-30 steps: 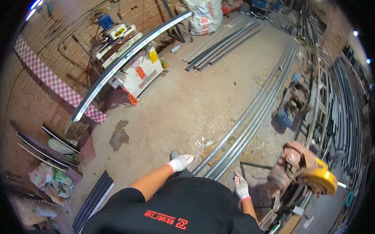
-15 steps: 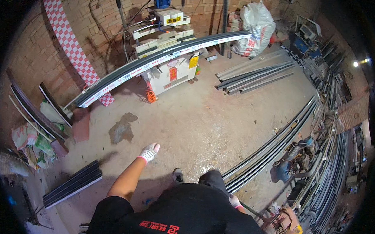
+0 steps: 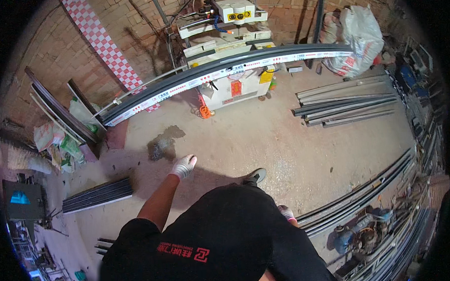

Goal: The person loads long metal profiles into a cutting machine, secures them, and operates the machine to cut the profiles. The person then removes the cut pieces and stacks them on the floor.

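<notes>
My left hand (image 3: 184, 166), in a white striped glove, hangs over the concrete floor (image 3: 230, 145) with its fingers curled together and nothing visible in them. It is nearest to a dark wet patch (image 3: 164, 144). My right hand (image 3: 287, 213), also gloved, shows only in part beside my body, close to a bundle of long metal bars (image 3: 356, 198) on the floor; its fingers are hidden. Ahead of me, long dark profiles with white printed film (image 3: 203, 78) lie across the front of a white workshop machine (image 3: 235, 88).
Short metal profiles (image 3: 345, 104) lie at the far right, beneath a white woven sack (image 3: 362, 39). Dark profiles (image 3: 99, 195) lie at left. More profiles (image 3: 60, 109) lean by the brick wall. A motor-like machine (image 3: 357, 235) stands at lower right.
I have stepped, and my view has turned: the machine and profiles now sit further right in the picture. A screen at the left has come into view. My left hand stays curled.
</notes>
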Motion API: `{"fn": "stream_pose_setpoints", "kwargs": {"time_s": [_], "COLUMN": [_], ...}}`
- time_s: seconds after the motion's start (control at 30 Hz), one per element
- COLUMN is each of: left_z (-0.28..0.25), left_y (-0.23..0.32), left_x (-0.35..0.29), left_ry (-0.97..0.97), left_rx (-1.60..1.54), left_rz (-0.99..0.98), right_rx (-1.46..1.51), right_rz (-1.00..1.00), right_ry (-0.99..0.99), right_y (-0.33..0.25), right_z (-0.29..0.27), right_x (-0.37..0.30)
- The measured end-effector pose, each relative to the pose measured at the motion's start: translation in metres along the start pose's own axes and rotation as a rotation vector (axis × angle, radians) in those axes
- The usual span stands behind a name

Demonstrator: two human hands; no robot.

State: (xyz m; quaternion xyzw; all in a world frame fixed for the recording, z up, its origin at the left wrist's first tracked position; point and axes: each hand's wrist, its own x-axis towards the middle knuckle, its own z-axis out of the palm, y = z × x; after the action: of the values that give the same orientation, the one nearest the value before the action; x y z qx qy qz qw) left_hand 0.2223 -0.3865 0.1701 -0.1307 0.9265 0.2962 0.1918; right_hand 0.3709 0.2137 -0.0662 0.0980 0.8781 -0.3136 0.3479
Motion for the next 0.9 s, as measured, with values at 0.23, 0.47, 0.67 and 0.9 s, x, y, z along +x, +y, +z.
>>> {"fn": "stream_pose_setpoints", "kwargs": {"time_s": [0.23,0.47,0.67,0.9], "left_z": [-0.059,-0.112,-0.146,-0.139], "left_y": [0.124,0.245,0.329,0.396], "left_x": [0.108,0.265,0.45,0.576], "left_ry": [0.165,0.356,0.28,-0.4], "left_rx": [0.076,0.085,0.091,0.271], "left_rz": [0.131,0.407,0.455,0.172], "right_rx": [0.211,0.68,0.441,0.166], "right_rz": [0.129,0.106,0.424,0.412], "right_ry": [0.194,0.489,0.527,0.371], "right_y": [-0.026,-0.094,-0.08,-0.09], "right_z": [-0.162,-0.291,-0.231,-0.08], "right_x": [0.14,0.137,0.124,0.101]}}
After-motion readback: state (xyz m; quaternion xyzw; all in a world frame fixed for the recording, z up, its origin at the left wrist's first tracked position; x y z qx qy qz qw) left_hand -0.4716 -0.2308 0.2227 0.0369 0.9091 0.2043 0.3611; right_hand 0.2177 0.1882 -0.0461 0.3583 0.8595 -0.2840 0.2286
